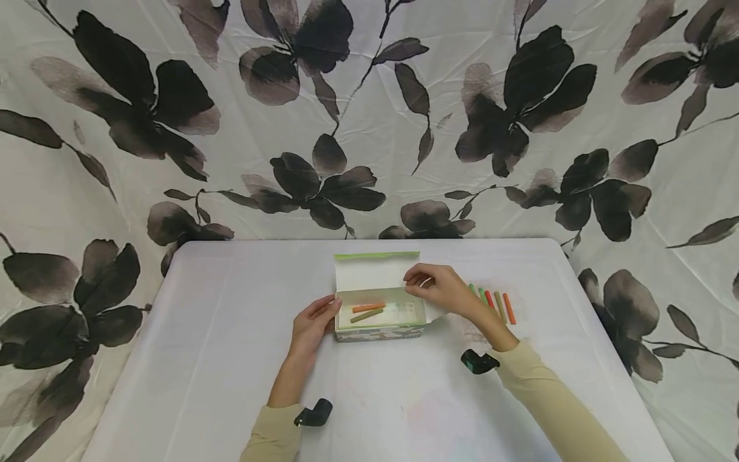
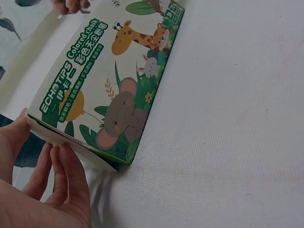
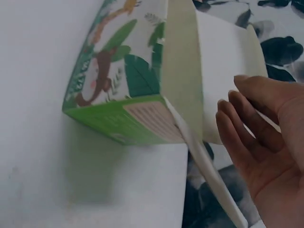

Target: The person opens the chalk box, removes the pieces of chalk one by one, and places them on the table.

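A printed colored-chalk box stands on the table with its lid raised at the back. Inside lie an orange chalk stick and an olive-green chalk stick. My left hand holds the box's left end, thumb at the top edge and fingers against the side flap. Above the right end hovers my right hand, fingers loosely bent near the lid, with nothing visible in them. The right side flap sticks outward below that hand.
Several chalk sticks, green, red, olive and orange, lie in a row right of the box, partly behind the right forearm. The white-covered table meets a floral cloth at the back and sides.
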{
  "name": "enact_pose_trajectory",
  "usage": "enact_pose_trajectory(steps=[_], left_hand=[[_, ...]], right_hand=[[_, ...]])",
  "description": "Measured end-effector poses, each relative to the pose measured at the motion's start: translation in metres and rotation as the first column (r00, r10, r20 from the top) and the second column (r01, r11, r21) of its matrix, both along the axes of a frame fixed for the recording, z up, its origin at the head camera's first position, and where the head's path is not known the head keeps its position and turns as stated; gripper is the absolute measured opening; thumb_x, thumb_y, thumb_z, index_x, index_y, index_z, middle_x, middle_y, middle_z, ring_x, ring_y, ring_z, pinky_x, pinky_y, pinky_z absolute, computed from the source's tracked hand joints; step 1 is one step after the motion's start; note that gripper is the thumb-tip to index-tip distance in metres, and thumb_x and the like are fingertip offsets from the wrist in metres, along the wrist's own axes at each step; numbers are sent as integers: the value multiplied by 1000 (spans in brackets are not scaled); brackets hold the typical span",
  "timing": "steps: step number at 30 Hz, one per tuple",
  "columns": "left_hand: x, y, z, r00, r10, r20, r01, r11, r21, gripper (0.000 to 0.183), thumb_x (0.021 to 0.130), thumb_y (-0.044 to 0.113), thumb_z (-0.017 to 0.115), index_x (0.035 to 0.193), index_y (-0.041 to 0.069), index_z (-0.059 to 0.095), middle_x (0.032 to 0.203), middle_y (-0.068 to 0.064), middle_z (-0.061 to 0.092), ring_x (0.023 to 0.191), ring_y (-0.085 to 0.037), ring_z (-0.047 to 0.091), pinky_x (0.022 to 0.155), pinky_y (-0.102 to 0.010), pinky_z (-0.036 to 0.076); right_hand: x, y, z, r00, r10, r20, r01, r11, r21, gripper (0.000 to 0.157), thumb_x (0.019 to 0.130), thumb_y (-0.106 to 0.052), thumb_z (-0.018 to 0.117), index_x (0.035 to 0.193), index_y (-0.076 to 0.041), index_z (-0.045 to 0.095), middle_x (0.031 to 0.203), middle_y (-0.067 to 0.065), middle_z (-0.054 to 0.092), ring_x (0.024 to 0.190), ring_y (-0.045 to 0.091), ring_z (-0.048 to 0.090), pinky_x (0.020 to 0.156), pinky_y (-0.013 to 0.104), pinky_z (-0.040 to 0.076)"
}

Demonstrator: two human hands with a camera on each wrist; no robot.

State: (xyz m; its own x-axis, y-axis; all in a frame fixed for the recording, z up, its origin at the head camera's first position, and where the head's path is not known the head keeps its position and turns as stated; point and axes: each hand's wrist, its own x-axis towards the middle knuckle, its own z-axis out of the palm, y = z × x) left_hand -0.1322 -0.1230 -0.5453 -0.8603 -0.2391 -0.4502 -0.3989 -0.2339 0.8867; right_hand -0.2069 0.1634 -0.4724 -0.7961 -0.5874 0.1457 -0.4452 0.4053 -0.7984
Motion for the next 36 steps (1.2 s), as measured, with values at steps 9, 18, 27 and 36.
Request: enact_pose_trajectory(steps=[9,18,27,36], left_hand=[[1,1,-4,1000,20,-21,-20,1000,2,49,89,23,84,129,0,67,97,1,70,82,-12,66,68,-20,54],[2,1,-2,1000,13,-23,-13,1000,-5,52,89,25,84,132,2,66,98,2,72,84,-11,67,68,-19,53],[1,2,-5,999,19,-29,-20,1000,-9,51,88,28,85,128,1,67,102,-3,71,87,-14,67,68,-20,54],[1,2,-6,999,37,-28,-37,999,-27,49,88,28,85,127,3,69,103,-3,71,87,-13,66,69,-20,54]], right_hand=[[-3,-15,-24,988,110,108,-108,994,-16,20,95,-10,75,111,2,72,99,5,72,91,17,68,82,31,57],[-3,-32,-38,969,228,100,-230,973,7,17,95,-4,73,110,4,72,99,8,74,89,16,70,80,28,58],[1,-47,-46,965,253,-61,-230,940,252,8,97,-10,72,104,-7,75,93,0,75,78,7,65,71,24,53],[-1,-57,-45,944,328,35,-310,847,431,9,97,-17,74,101,-10,77,91,-4,73,78,5,62,74,25,52]])
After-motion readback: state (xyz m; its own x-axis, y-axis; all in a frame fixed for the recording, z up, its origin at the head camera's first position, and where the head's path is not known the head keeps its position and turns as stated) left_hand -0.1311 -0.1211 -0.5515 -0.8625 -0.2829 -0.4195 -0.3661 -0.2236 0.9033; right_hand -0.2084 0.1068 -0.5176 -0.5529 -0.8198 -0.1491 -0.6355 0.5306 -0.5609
